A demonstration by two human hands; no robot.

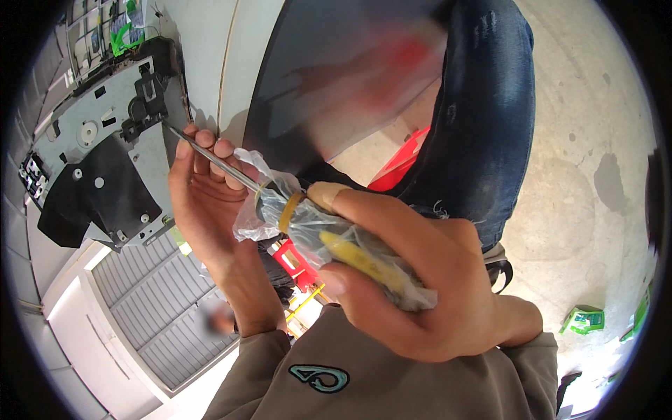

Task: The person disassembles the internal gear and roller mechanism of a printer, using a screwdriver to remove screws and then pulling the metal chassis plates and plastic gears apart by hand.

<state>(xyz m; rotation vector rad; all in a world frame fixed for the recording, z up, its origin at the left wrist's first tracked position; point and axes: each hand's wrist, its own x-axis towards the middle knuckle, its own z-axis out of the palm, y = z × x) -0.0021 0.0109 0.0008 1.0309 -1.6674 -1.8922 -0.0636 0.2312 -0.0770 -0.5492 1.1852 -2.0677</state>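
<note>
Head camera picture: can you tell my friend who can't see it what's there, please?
A person's right-hand grip holds a screwdriver-like tool, its handle wrapped in clear plastic, pointing toward black fittings on a grey panel. The left-hand grip is up by the tool's tip. A leg in blue jeans and a stained floor show beyond.
</note>
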